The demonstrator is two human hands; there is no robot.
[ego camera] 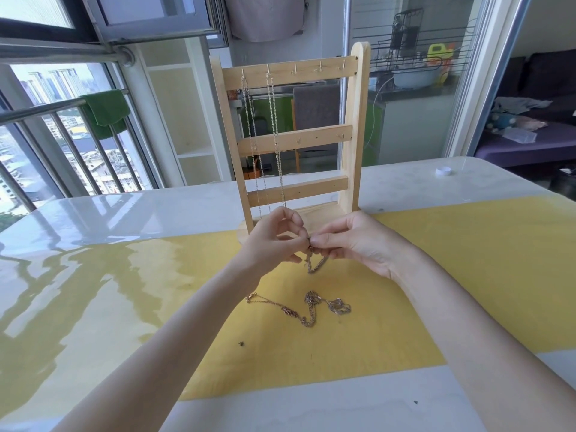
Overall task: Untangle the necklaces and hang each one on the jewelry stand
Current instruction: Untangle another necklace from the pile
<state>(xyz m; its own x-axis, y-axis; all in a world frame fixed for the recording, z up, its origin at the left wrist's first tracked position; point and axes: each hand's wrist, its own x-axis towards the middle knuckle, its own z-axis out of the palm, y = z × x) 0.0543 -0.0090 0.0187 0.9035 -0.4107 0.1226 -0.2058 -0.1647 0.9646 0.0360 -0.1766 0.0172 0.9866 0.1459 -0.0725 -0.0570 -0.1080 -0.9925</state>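
Daylit balcony room. White glossy counter (93,219) with yellow mat (436,275) under the film. Railing (62,126) at left, green towel (106,112) draped over it (high-rises beyond). Glass sliding door (414,120) behind, purple sofa (530,145) at right.

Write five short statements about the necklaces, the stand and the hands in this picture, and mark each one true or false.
1. Two necklaces hang from the top bar of the jewelry stand. True: one hanging necklace and a second hanging necklace are on its two leftmost hooks.
2. Both hands rest flat on the table. False: the left hand and right hand pinch a chain between them.
3. A tangled necklace lies on the yellow mat. True.
4. The stand lies on its side. False: it stands upright.
5. A white cap sits on the table's far right. True.
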